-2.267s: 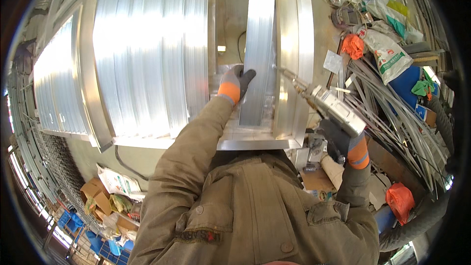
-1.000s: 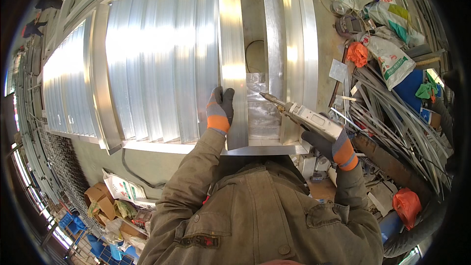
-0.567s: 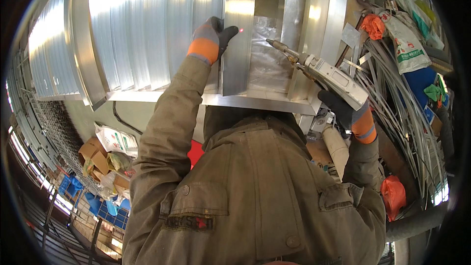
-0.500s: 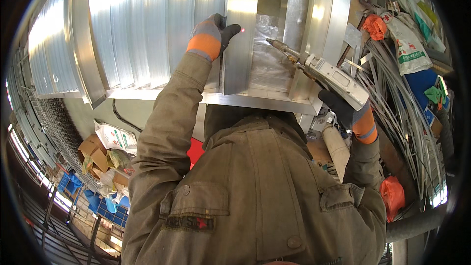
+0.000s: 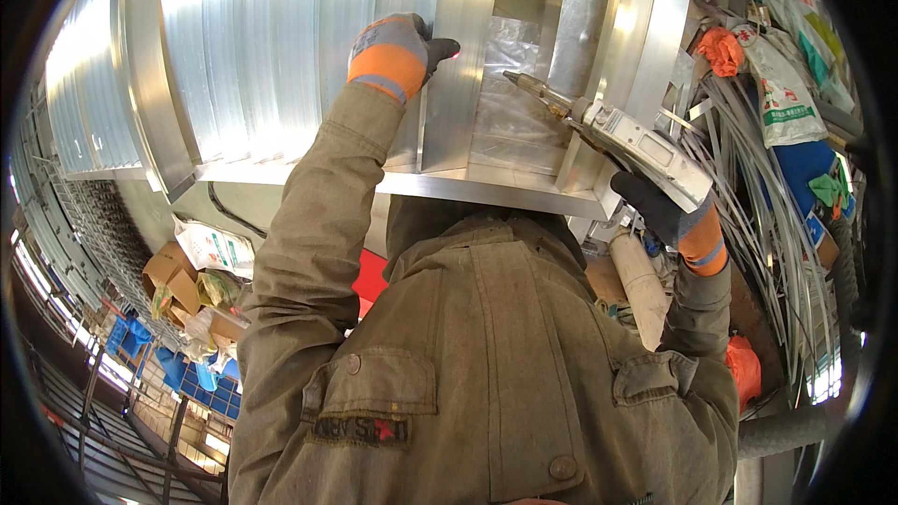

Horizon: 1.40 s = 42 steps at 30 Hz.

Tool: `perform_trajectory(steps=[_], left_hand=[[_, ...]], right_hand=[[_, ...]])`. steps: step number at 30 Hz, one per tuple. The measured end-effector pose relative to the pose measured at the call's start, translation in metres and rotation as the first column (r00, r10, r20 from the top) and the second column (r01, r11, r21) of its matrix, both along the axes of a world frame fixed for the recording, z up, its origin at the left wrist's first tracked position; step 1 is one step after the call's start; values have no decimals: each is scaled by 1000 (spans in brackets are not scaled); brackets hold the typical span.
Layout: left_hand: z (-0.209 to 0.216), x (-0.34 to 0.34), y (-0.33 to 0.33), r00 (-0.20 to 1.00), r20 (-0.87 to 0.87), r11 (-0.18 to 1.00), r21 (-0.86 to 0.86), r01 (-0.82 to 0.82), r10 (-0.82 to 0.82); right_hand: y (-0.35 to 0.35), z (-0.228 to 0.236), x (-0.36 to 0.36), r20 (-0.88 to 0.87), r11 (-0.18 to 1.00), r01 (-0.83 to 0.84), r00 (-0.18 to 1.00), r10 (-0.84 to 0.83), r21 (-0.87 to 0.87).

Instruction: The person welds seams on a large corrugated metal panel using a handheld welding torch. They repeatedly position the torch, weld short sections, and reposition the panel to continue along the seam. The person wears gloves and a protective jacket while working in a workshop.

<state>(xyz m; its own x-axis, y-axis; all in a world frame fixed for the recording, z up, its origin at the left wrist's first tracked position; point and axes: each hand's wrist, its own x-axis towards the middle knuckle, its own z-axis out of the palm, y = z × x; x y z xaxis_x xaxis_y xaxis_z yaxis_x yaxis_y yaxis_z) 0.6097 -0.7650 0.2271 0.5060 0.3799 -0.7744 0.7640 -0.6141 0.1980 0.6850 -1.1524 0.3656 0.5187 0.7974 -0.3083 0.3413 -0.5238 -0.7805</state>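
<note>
My right hand point(image 5: 669, 210), in a black, grey and orange glove, is closed round the rear of a white handheld laser welding gun point(image 5: 645, 145). The gun's narrow metal nozzle points up and left over the aluminium frame point(image 5: 440, 185). My left hand point(image 5: 398, 51), gloved alike, is closed at the left edge of a flat aluminium slat point(image 5: 458, 84). Its thumb reaches over the slat's face, and a small red light spot falls on the thumb tip. The other fingers are curled and partly hidden. More ribbed aluminium slats point(image 5: 271, 56) fill the frame to the left.
A round metal tube point(image 5: 580, 28) and clear plastic sheeting point(image 5: 514, 112) lie in the frame's gap. Long thin metal strips point(image 5: 748, 178), an orange bag point(image 5: 720, 51) and a white printed sack point(image 5: 786, 98) crowd the right. Cardboard boxes point(image 5: 173, 271) and another sack point(image 5: 215, 248) stand lower left.
The red spot has shifted from the slat's face onto my left thumb tip. My left hand has moved slightly up and left in view. The welding gun stays almost in place, still in my right hand.
</note>
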Motion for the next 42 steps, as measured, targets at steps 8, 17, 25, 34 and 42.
perform_trajectory(steps=[8, 17, 25, 34, 42], left_hand=[[-8, 1, -1, 999, -3, 999, 20, 35, -35], [-3, 8, 3, 988, -73, 991, -6, 136, -136], [-2, 9, 7, 974, -40, 974, 25, 224, -223], [-7, 15, 11, 954, -69, 956, 13, 292, -290], [-2, 17, 11, 962, -85, 966, -13, 258, -258]], right_hand=[[28, 9, 37, -111, 986, -169, 979, 169, 12], [65, 2, 54, -219, 933, -352, 907, 359, 73], [90, -47, 37, -306, 905, -406, 852, 426, 129], [95, -75, 23, -392, 887, -461, 815, 428, 11], [103, -85, 22, -407, 848, -529, 783, 470, -37]])
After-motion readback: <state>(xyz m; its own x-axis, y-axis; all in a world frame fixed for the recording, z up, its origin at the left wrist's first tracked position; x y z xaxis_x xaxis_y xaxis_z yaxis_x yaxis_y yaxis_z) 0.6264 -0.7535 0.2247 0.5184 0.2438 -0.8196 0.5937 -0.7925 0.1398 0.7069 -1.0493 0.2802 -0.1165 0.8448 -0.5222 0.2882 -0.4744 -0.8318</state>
